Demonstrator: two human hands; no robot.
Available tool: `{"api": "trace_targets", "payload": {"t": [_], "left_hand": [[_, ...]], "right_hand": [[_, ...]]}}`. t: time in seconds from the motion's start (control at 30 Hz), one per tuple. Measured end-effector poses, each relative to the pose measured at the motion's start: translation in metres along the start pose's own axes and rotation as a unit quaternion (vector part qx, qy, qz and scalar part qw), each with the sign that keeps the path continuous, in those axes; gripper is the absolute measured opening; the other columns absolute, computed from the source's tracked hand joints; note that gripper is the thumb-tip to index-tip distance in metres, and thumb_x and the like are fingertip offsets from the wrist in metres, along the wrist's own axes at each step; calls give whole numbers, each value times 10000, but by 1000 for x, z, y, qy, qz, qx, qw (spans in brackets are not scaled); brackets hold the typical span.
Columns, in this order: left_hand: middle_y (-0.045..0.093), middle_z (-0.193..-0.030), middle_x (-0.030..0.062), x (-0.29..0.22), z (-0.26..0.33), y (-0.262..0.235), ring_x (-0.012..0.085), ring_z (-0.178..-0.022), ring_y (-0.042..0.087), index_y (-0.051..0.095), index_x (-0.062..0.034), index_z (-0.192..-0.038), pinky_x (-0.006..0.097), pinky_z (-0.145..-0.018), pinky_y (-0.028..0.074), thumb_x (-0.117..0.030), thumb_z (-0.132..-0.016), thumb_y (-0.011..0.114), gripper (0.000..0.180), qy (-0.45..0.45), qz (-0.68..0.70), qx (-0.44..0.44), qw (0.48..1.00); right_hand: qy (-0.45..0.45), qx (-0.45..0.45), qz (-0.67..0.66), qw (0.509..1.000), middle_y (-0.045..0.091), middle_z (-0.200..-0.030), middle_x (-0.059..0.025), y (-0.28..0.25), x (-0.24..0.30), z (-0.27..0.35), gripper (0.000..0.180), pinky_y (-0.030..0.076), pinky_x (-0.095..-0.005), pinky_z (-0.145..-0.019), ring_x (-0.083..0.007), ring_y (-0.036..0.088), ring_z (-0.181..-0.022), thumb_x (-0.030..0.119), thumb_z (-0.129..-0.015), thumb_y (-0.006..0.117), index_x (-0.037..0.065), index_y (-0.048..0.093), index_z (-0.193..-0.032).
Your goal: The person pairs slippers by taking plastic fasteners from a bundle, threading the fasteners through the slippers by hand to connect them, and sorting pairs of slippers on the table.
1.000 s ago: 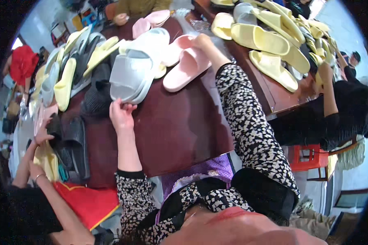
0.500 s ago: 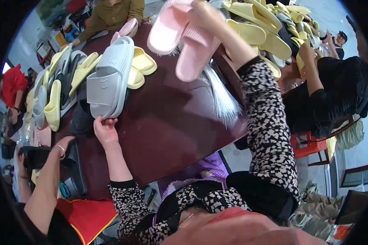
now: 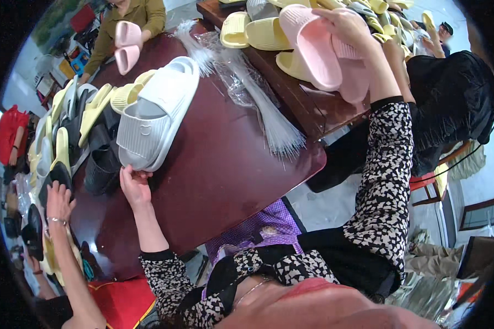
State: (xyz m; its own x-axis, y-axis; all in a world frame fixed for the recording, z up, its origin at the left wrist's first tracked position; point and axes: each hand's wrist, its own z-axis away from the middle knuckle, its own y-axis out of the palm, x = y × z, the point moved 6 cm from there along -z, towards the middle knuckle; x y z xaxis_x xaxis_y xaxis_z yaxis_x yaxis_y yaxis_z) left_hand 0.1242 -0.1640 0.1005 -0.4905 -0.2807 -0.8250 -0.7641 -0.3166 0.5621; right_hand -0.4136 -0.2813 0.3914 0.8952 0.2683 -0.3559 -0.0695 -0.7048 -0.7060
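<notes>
My left hand [image 3: 136, 187] is closed at the near end of a pair of light grey slide slippers [image 3: 158, 115], which tilt up above the dark red table. The two grey slippers lie one against the other, ribbed straps showing. Out to the far right, my right hand [image 3: 346, 28] grips a pair of pink slide slippers [image 3: 319, 52]. The pink pair hangs over the brown side table, just in front of some yellow slippers [image 3: 266, 34]. My right fingers partly hide behind the pink straps.
Mixed slippers [image 3: 66, 118] are heaped along the table's left side. A bundle of clear plastic ties [image 3: 269, 118] lies on the dark red table [image 3: 219, 181]. Across it, a person holds small pink slippers [image 3: 127, 46]. A co-worker's hand [image 3: 59, 204] reaches in at left; another person sits at right.
My right hand has moved right with the pink slippers, over the side table. The grey pair has shifted slightly. The person across has raised the small pink slippers; the left co-worker's hand has moved farther forward.
</notes>
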Motion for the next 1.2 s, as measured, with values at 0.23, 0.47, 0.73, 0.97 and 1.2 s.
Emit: {"api": "trace_targets", "payload": {"t": [0.23, 0.47, 0.73, 0.97, 1.2], "left_hand": [[505, -675, 21, -3, 2, 6, 109, -520, 460, 518, -41, -947, 299, -479, 458, -165, -873, 483, 149, -19, -40, 35, 998], [524, -690, 19, 1, 20, 10, 88, -500, 448, 522, -32, -960, 277, -460, 458, -158, -864, 485, 163, -26, -78, 60, 995], [532, -707, 23, 9, 28, 14, 87, -502, 448, 521, -22, -959, 272, -457, 456, -143, -857, 484, 162, -32, -67, 75, 994], [531, -717, 26, 6, 32, 13, 93, -510, 437, 529, -28, -945, 278, -464, 435, -150, -860, 498, 152, -61, -58, 47, 995], [535, -724, 30, 5, 19, 13, 97, -522, 457, 535, -17, -944, 280, -473, 444, -134, -870, 492, 145, -77, -56, 51, 994]], "right_hand": [[48, -54, -90, 993, 649, -898, -128, -15, 8, -4, 330, 488, -384, -740, -278, 627, -820, 196, -824, 553, 163, 598, -1149], [136, -47, -73, 987, 653, -903, -128, -19, -8, -10, 320, 496, -356, -718, -263, 630, -805, 181, -796, 603, 156, 623, -1114], [116, -85, -81, 986, 652, -933, -129, -13, -43, -20, 362, 491, -350, -753, -247, 630, -843, 205, -785, 639, 158, 612, -1144], [59, 25, 1, 998, 576, -1169, -135, 45, -22, -4, 437, 395, -391, -937, -267, 542, -1079, 283, -862, 531, 259, 473, -1294], [39, -6, 50, 998, 571, -1182, -110, 64, -13, 10, 551, 378, -421, -930, -269, 530, -1113, 244, -848, 540, 263, 365, -1370]]}}
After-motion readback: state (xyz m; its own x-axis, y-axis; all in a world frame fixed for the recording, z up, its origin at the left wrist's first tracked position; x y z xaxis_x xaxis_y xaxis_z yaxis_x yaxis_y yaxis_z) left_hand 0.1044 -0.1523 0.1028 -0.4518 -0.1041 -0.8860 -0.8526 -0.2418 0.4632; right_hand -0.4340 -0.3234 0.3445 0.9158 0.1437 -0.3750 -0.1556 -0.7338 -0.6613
